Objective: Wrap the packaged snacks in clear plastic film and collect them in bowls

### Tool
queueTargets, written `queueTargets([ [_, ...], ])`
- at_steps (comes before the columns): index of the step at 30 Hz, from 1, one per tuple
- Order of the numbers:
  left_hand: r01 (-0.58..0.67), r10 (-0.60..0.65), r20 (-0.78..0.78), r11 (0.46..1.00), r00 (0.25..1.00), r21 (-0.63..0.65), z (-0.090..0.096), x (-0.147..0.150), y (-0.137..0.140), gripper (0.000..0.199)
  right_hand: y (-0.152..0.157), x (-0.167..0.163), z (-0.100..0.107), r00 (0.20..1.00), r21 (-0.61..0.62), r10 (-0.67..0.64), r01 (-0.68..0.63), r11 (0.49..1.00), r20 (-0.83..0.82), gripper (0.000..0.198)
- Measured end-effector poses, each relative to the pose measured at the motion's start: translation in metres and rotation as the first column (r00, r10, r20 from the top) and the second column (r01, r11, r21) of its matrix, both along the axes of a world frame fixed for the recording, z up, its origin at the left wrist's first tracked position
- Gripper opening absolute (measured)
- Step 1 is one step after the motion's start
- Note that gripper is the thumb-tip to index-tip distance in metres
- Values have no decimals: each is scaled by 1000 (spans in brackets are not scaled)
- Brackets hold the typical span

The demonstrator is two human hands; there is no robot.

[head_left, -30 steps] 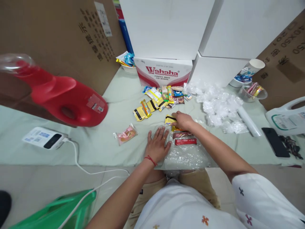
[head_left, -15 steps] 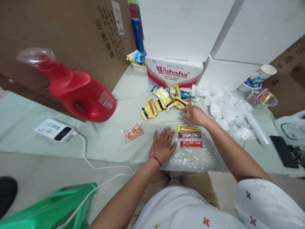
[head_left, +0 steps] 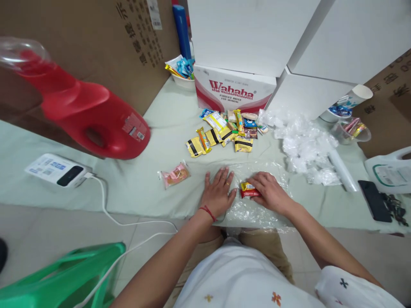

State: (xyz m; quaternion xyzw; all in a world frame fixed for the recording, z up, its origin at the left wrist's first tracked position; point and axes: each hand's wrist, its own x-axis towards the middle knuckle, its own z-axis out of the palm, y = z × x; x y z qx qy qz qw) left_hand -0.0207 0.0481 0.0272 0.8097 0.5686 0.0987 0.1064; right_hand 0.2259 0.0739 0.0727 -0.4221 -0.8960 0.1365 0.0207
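Observation:
My left hand (head_left: pixel 218 193) lies flat with fingers spread on the cloth, at the left edge of a clear plastic sheet (head_left: pixel 257 214). My right hand (head_left: pixel 269 192) is closed over a small bunch of wrapped snack bars on that sheet. A red snack bar (head_left: pixel 249 193) and the end of a yellow snack bar (head_left: pixel 245 187) show past the fingers; the rest is hidden under the hand. Left of my left hand is a packaged bun (head_left: pixel 175 174) in a pink wrapper. Beyond both hands lies a pile of small snack packets (head_left: pixel 221 130), mostly yellow.
Crumpled clear plastic (head_left: pixel 298 137) and a plastic roll (head_left: pixel 343 171) lie right, with a phone (head_left: pixel 375 200) farther over. A red detergent bottle (head_left: pixel 96 113) and a white cabled device (head_left: pixel 58 170) stand left. A Wahaba-type "Wahaha" box (head_left: pixel 234 87) backs the table. A green stool (head_left: pixel 80 269) stands below.
My right hand has moved from the packet pile down onto the snack bars, which are now bunched together. One yellow packet sits apart at the pile's front. My left hand stays flat.

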Motion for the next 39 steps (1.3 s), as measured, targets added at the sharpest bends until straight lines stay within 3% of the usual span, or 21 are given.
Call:
queueTargets([
  [8,-2,2,-4,1000,1000,-3,1,0,0,62,9,10,12,993,-176,115,-113,978,3,59],
  [14,-3,3,5,1000,1000,-7,2,0,0,62,10,3,10,995,-111,88,-94,989,-53,70],
  [20,-5,5,9,1000,1000,-11,4,0,1,62,1,4,1,997,-107,54,-60,992,-54,63],
  [26,-3,3,11,1000,1000,-14,4,0,0,62,13,10,23,985,-163,88,-113,980,-150,73],
  [29,-7,7,7,1000,1000,-14,4,0,0,61,39,-25,43,982,-134,35,-61,989,-186,56],
  [32,-12,12,-5,1000,1000,-21,3,1,1,61,79,-89,54,995,-88,-85,80,993,-50,38],
  [35,-26,26,-24,999,999,-30,3,2,2,61,122,-156,50,974,-42,-221,224,974,55,39],
  [39,-27,25,-30,999,999,-40,5,3,2,59,160,-216,35,961,-88,-251,262,961,113,40],
])
